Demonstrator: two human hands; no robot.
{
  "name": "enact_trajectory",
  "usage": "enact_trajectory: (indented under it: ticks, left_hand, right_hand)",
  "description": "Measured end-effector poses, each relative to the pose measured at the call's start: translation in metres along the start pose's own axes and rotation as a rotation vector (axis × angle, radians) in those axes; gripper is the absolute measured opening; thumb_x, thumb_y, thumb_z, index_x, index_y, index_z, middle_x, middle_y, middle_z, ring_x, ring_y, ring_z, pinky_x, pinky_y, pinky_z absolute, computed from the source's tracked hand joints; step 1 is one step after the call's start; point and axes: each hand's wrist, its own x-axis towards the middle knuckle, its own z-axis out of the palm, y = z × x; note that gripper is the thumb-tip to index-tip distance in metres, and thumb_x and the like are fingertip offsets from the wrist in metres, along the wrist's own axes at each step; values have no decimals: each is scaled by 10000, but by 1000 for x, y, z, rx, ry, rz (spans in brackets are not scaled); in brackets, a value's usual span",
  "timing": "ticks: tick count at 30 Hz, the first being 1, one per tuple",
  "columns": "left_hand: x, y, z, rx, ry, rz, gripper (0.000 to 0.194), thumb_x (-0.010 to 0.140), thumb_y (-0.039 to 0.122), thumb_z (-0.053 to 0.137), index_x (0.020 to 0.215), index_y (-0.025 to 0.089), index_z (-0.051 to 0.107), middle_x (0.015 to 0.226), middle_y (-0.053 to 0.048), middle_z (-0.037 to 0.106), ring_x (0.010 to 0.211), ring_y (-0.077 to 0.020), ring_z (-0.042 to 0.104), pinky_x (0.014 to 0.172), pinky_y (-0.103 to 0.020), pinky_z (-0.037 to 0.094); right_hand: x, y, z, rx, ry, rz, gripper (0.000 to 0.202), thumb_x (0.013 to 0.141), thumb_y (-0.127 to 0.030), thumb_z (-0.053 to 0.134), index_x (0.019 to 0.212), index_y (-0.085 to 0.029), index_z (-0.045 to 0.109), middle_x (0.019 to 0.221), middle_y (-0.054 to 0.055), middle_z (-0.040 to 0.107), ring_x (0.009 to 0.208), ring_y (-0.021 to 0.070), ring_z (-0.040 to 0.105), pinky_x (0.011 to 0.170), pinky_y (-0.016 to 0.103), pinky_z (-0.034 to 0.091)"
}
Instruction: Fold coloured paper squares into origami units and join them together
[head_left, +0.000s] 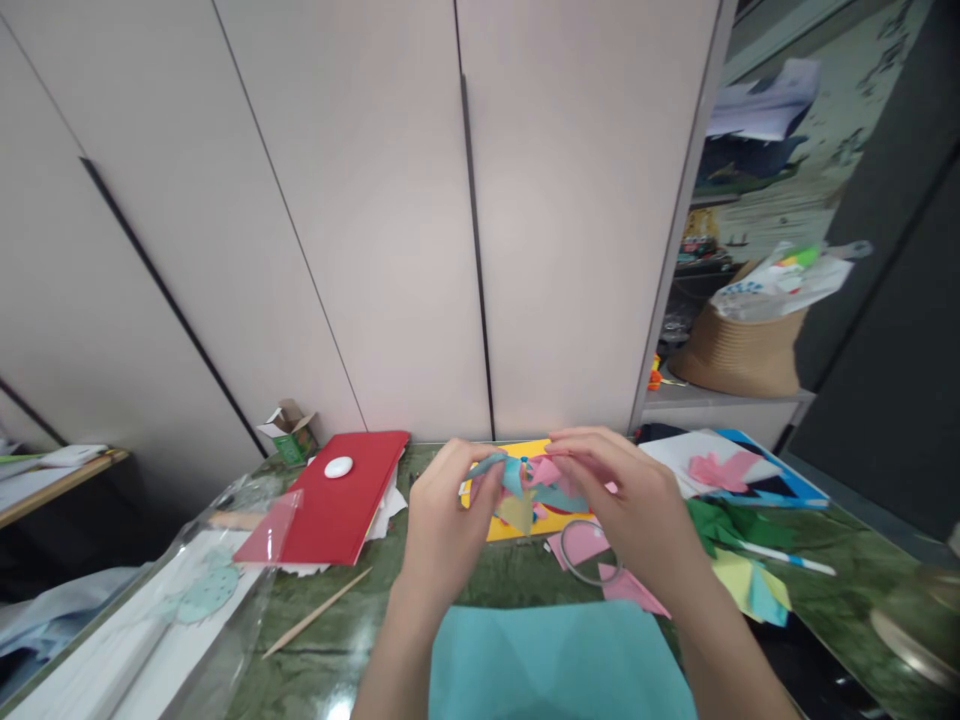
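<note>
A small paper pinwheel (516,480) with light blue, pink and pale yellow blades and a blue dot at its centre is held up between both hands. My left hand (448,512) pinches its light blue blade between thumb and fingers. On the other side, my right hand (628,488) grips the pink blade. Behind the pinwheel lies a yellow sheet (506,528) bearing small coloured bits, partly hidden. Pink paper pieces (631,590) and a grey ring (564,552) sit below my right hand. Nearest me, a light blue sheet (559,665) lies between my forearms.
Left on the green table are a red folder (322,515), white oval object (338,467), wooden stick (319,612), small box (291,440) and clear plastic bag (240,610). Rightward lie green paper (716,522), a white pen (795,560) and yellow paper (739,580). Cabinet doors (375,220) rise behind.
</note>
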Motion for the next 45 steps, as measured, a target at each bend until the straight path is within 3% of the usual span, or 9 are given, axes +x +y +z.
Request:
enact_trajectory:
  ticks: [6,12,17,21,25,30,34,39,45]
  left_hand:
    - [2,-8,8,-128,37,-241,154,868,328,505,838,204,591,747,6,637,651,-132,561,575,-220,395]
    - [4,-11,13,-340,126,-340,182,780,356,622,874,201,602,768,-5,651,704,-152,599,602,-224,427]
    - [8,-17,13,-941,25,-421,637,658,338,737,1210,242,433,926,-51,663,833,-201,645,703,-289,492]
    - [11,-18,15,-995,-71,-486,805,613,205,775,1304,256,365,976,-48,652,846,-172,649,735,-269,498]
    - [10,-15,19,-896,-94,-486,566,640,171,754,1148,189,505,978,-74,678,838,-171,654,745,-275,502]
    - [7,-15,27,-905,-38,-449,167,710,217,700,832,139,616,816,-50,700,777,-165,650,714,-255,485]
    - [5,-11,31,-1017,44,-464,157,714,220,694,834,138,634,795,-37,703,760,-160,647,739,-267,483]
    - [4,-4,31,-1082,60,-538,176,690,259,699,795,146,615,733,-23,690,698,-166,649,673,-265,484]
    - [1,-10,36,-938,63,-513,160,701,247,673,801,140,608,741,-14,666,689,-143,617,647,-233,457]
  right_hand:
    - [3,0,4,145,-54,271,273,825,-352,579,1092,-295,587,1097,-13,657,950,181,613,732,270,466]
    - [5,2,6,181,-37,330,440,705,-179,629,1118,-316,567,1110,-35,652,989,178,612,815,281,462]
    - [6,2,6,159,86,352,483,672,-174,630,1139,-277,562,1100,8,659,933,202,625,767,304,485]
    - [8,2,5,125,194,349,508,641,-174,640,1141,-231,568,1157,63,630,934,231,621,761,332,492]
    - [7,-3,7,149,216,401,543,644,-190,650,1175,-245,551,1016,53,669,767,212,644,689,344,513]
    - [6,-12,14,423,260,438,694,661,-212,682,1300,-245,412,957,58,665,758,213,659,655,327,537]
    - [7,-9,18,535,236,470,747,639,-239,722,1318,-222,412,1045,85,654,826,229,662,692,333,545]
    - [8,-9,21,536,107,511,520,673,-316,711,1148,-160,573,982,70,691,905,236,645,789,354,518]
    - [6,-16,23,430,92,584,307,675,-331,702,906,-130,672,811,57,716,770,234,662,674,323,533]
